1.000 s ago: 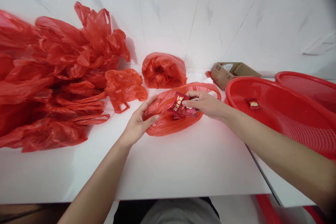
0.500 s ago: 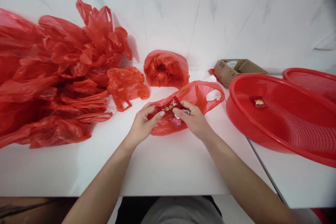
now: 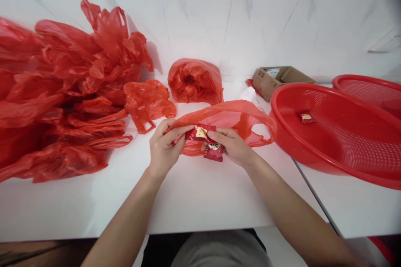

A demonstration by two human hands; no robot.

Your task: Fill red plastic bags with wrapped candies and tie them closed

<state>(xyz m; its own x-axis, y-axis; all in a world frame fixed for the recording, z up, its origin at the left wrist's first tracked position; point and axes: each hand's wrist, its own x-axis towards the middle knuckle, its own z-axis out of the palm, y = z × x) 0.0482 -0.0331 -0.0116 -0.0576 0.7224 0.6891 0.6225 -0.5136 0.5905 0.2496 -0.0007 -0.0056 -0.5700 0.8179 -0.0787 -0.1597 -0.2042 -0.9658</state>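
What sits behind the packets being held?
Behind the packets spreads the red plastic bag. The packets, left hand and right hand cover part of it; anything behind them can't be seen.

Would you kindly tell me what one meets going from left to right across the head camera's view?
Heap of red plastic bags → left hand → dark red packet pinched between the hands → right hand → cardboard box → large red basket.
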